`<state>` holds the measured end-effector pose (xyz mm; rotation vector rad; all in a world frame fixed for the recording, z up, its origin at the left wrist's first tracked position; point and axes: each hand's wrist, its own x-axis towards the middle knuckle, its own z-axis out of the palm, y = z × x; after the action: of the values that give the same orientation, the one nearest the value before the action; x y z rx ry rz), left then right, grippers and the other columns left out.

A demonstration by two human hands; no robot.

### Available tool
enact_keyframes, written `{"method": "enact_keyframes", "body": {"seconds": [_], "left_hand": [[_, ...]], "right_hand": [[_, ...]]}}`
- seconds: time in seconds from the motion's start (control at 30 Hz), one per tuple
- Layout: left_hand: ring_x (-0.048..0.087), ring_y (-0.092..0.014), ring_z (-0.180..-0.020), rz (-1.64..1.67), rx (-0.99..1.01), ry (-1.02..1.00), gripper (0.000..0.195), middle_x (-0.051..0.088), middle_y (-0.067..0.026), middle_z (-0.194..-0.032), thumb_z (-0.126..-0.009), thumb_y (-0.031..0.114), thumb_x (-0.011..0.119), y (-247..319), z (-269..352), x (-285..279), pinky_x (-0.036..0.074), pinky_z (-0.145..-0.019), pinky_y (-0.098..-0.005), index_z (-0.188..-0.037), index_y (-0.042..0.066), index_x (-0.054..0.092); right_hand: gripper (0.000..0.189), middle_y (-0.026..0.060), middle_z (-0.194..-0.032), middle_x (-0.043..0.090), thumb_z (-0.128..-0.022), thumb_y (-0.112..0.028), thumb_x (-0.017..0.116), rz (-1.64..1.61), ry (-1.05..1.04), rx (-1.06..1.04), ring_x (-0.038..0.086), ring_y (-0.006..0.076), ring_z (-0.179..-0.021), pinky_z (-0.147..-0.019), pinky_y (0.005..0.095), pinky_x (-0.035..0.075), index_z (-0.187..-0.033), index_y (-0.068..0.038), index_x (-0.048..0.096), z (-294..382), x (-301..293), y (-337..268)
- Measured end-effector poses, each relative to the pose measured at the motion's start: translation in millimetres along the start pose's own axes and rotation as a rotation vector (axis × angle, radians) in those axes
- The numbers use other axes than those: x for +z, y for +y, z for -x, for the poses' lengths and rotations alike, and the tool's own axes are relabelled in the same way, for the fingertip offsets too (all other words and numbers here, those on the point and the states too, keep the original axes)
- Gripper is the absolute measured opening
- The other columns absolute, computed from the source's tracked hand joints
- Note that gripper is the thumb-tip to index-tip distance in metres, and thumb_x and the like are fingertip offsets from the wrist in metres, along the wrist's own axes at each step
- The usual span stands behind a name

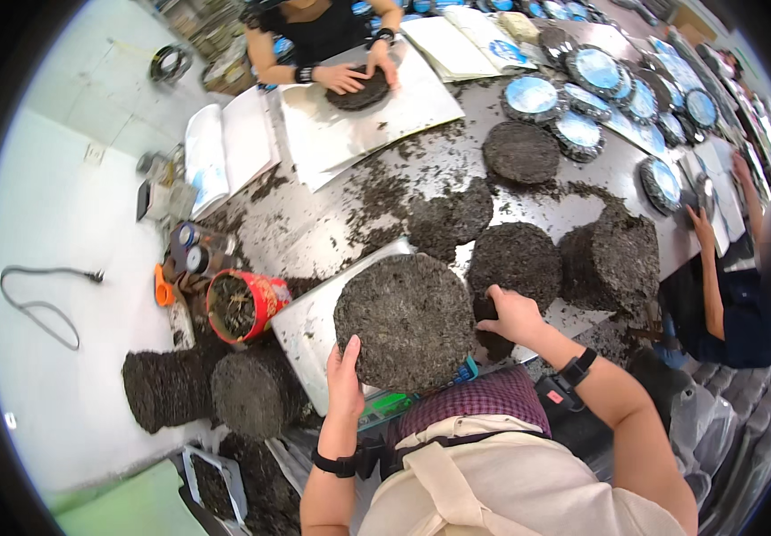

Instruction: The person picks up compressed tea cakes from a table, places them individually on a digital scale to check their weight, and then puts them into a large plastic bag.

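Note:
My left hand (345,375) holds a large round cake of dark dried laver (405,321) by its lower left edge, thumb on its face. The cake is tilted towards me above a pale board (305,328). Just right of it, my right hand (514,316) has thumb and forefinger around a small dark laver clump (484,307); its far side is hidden. Another round cake (516,261) lies directly beyond that hand. A thick stack of cakes (610,258) with ragged edges lies to its right. Broken laver pieces (452,214) are beyond the held cake.
A red tub (268,295) of scraps, jars (201,258) and orange-handled scissors (165,287) stand left. Cake stacks (248,395) lie lower left. Across the metal table (311,244), one person's hands (352,80) press a cake; wrapped blue-labelled cakes (533,97) and another person (720,295) are right.

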<state>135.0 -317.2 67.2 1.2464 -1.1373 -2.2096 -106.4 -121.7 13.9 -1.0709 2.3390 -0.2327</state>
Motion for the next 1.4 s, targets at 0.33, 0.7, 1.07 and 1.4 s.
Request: {"method": "enact_keyframes", "body": {"seconds": [0.33,0.7,1.07,1.4], "left_hand": [[0.049,-0.016,-0.105,-0.268,0.389,0.421,0.05,0.051,-0.0084,-0.117,-0.099,0.022,0.055,-16.8,30.5,-113.1,0.039,-0.095,-0.0299,-0.142,0.004,0.036],[0.034,-0.022,-0.135,-0.191,0.107,-0.034,0.064,0.035,-0.0129,-0.148,-0.1,0.032,0.051,-51.3,-8.4,-35.9,0.025,-0.112,-0.0346,-0.149,0.002,0.023],[0.034,-0.037,-0.135,-0.576,0.174,1.42,0.093,0.029,-0.02,-0.15,-0.083,0.036,0.075,-24.1,40.6,-247.8,0.032,-0.11,-0.0476,-0.149,0.0,0.021],[0.046,-0.045,-0.121,-0.712,0.079,1.497,0.098,0.038,-0.0346,-0.136,-0.078,0.062,0.068,-54.9,45.7,-279.3,0.045,-0.094,-0.0558,-0.144,-0.001,0.032]], "right_hand": [[0.048,0.0137,-0.111,0.059,-0.089,-0.019,0.069,-0.797,0.092,0.003,0.06,0.0206,-0.1,-0.084,0.0355,0.05,-0.129,0.0,0.05,39.0,25.0,-15.2],[0.071,0.0148,-0.133,0.05,-0.087,-0.019,0.072,-1.51,0.111,0.165,0.053,0.024,-0.118,-0.101,0.0373,0.043,-0.14,0.002,0.031,15.2,9.4,-60.6],[0.096,0.0171,-0.146,0.036,-0.081,-0.023,0.077,-1.732,0.445,0.294,0.029,0.0239,-0.137,-0.114,0.041,0.018,-0.149,0.0,0.014,-172.2,-63.6,33.7],[0.096,0.0229,-0.15,0.029,-0.065,-0.022,0.083,0.193,0.232,-0.18,0.026,0.0386,-0.14,-0.115,0.0448,0.025,-0.143,0.002,0.032,19.7,23.2,83.1]]}}
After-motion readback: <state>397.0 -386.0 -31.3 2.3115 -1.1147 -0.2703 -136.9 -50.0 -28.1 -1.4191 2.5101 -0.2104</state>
